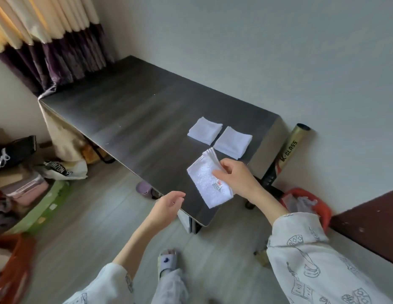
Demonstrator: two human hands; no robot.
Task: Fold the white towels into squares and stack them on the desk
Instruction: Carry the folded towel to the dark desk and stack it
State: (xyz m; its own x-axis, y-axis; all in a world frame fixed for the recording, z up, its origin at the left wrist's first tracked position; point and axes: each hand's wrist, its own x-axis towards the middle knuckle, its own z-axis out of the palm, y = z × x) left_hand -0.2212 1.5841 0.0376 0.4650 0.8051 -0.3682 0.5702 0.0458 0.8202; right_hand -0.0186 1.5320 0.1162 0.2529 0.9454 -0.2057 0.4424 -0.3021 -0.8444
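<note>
Two white towels, the far one (204,130) and the one just to its right (232,142), lie folded into squares side by side on the dark table (129,119), not stacked yet. A third towel (207,179) is folded and sits near the table's edge. The right hand (231,177) pinches it. The left hand (167,207) hangs loose and holds nothing. The stacking looks like it is still to do.

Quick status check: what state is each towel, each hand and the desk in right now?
Far towel: folded square, flat on desk.
Right towel: folded square, flat beside it, unstacked.
Near towel: folded, label up, pinched by right hand.
Right hand: holding near towel.
Left hand: open, holding nothing.
Desk: bears the towels.
</note>
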